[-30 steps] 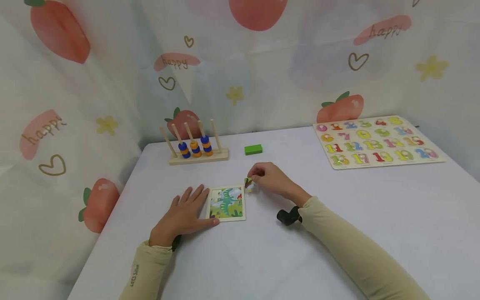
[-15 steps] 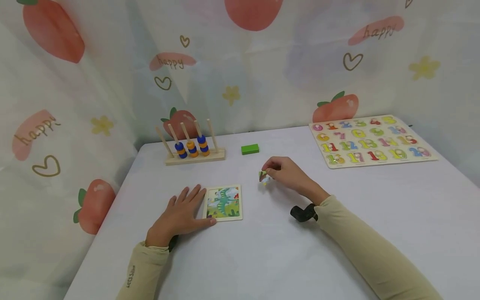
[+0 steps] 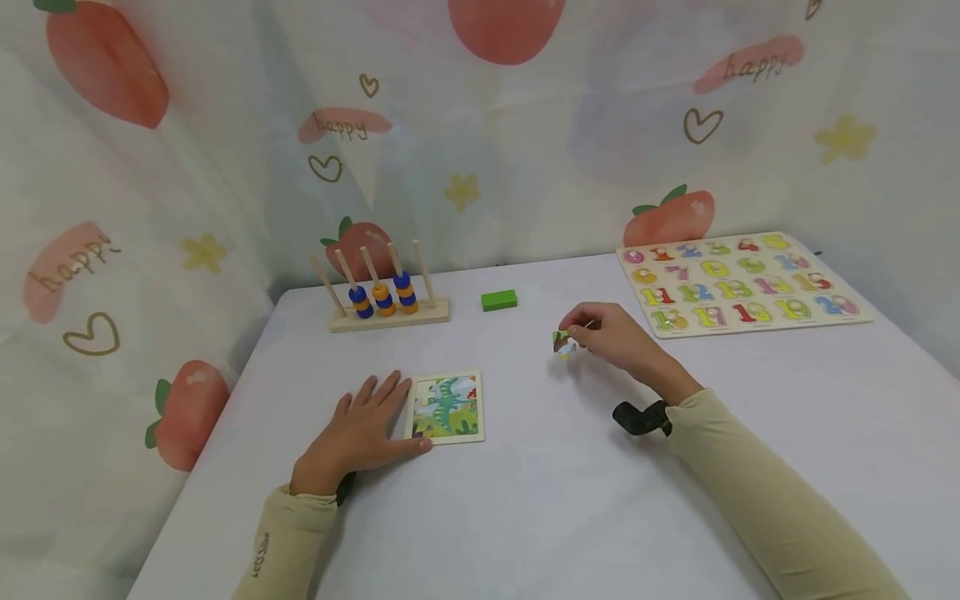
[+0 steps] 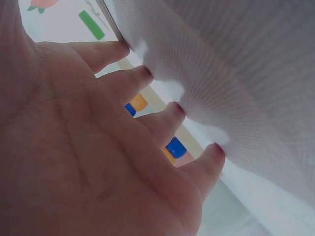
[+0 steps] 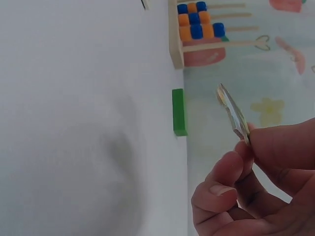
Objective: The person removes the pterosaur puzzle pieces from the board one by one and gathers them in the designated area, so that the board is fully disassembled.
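A small square picture puzzle [image 3: 447, 407] with a green dinosaur in a pale wooden frame lies flat on the table. My left hand [image 3: 365, 437] rests beside its left edge with fingers spread, the thumb touching the lower left corner. In the left wrist view the fingertips [image 4: 172, 110] press down on the white cloth. My right hand [image 3: 611, 337] pinches a small puzzle piece [image 3: 562, 343] between thumb and fingers, above the table and right of the puzzle. The right wrist view shows that puzzle piece [image 5: 233, 114] edge-on, apart from the tabletop.
A wooden peg abacus [image 3: 390, 315] with blue and orange rings stands at the back left. Right of it lies a green block [image 3: 498, 300]. A number board [image 3: 750, 287] lies at the back right. A patterned curtain [image 3: 525, 150] hangs behind the table.
My right hand has moved right and slightly back, carrying the puzzle piece away from the framed puzzle. The left hand has stayed at the puzzle, while the head view has shifted slightly.
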{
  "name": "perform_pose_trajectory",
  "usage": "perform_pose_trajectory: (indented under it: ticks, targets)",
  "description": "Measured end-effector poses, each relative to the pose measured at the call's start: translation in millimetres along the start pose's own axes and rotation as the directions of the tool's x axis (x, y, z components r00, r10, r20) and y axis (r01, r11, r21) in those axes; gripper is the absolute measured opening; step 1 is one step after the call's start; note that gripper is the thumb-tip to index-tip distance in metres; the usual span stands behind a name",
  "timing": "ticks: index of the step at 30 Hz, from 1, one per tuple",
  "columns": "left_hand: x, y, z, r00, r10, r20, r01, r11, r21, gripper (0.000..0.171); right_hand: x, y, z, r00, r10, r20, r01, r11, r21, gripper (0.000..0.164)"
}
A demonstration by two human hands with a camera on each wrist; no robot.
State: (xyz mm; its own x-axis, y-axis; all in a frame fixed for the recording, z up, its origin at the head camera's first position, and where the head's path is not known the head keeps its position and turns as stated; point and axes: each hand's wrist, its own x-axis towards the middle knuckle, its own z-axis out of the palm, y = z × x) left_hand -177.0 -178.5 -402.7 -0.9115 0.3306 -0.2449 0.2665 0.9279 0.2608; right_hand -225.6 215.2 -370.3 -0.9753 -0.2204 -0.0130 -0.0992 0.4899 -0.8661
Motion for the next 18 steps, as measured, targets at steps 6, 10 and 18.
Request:
perform_pose_trajectory:
  ticks: [6,10,18]
  targets:
    - [-2.5,1.4,-2.0,1.0,0.012,-0.003,-0.012,1.0,-0.01,0.109,-8.4,7.9,-23.8,0.999,0.02,-0.04,-0.02,1.0,0.009,0.022]
    - [-4.7,1.6,-2.4,1.0,0.013,-0.003,-0.013,1.0,-0.018,0.109,-13.0,11.8,-37.9,0.997,0.033,-0.069,-0.033,0.999,0.004,0.024]
    - [-3.3,-0.5,-0.7,1.0,0.011,-0.002,-0.011,1.0,-0.019,0.109,-23.2,23.9,-59.3,0.993,0.049,-0.109,-0.05,0.999,-0.01,0.025]
